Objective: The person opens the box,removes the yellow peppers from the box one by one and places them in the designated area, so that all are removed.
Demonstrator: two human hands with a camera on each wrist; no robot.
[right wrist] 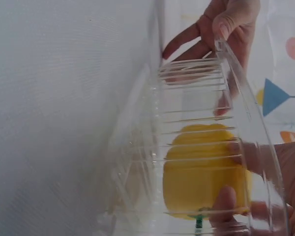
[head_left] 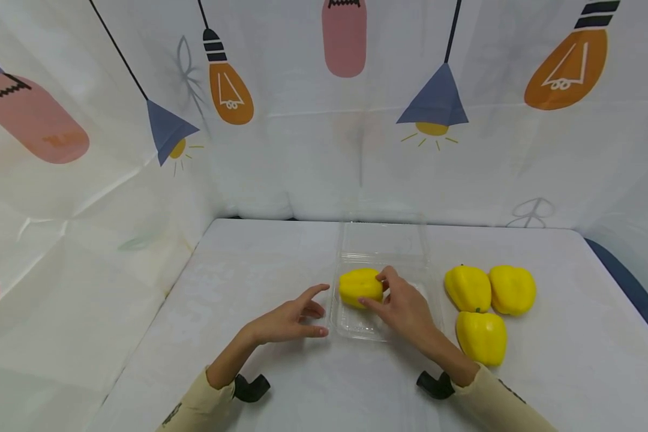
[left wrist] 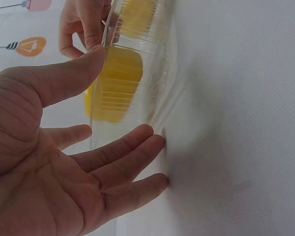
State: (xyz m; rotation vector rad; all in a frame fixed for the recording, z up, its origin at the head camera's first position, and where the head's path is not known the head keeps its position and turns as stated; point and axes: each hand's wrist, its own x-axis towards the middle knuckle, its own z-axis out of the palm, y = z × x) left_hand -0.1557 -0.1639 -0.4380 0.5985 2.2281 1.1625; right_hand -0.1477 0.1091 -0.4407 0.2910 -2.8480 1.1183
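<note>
A clear plastic clamshell container (head_left: pixel 356 330) lies on the table with its lid (head_left: pixel 383 237) folded back away from me. Inside it, toward the left side, a yellow bell pepper (head_left: pixel 359 287) rests on its side. My right hand (head_left: pixel 407 309) reaches over the container and pinches the pepper's right end between thumb and fingers. Through the clear wall in the right wrist view, the pepper's green stem (right wrist: pixel 199 223) shows near those fingers. My left hand (head_left: pixel 288 318) is spread at the container's left wall, its thumb (left wrist: pixel 71 78) at the rim, holding nothing.
Three more yellow bell peppers sit right of the container: one at the back left (head_left: pixel 467 288), one at the back right (head_left: pixel 513 290), one in front (head_left: pixel 480 339). A patterned white curtain (head_left: pixel 313 162) hangs behind the white table (head_left: pixel 248 258).
</note>
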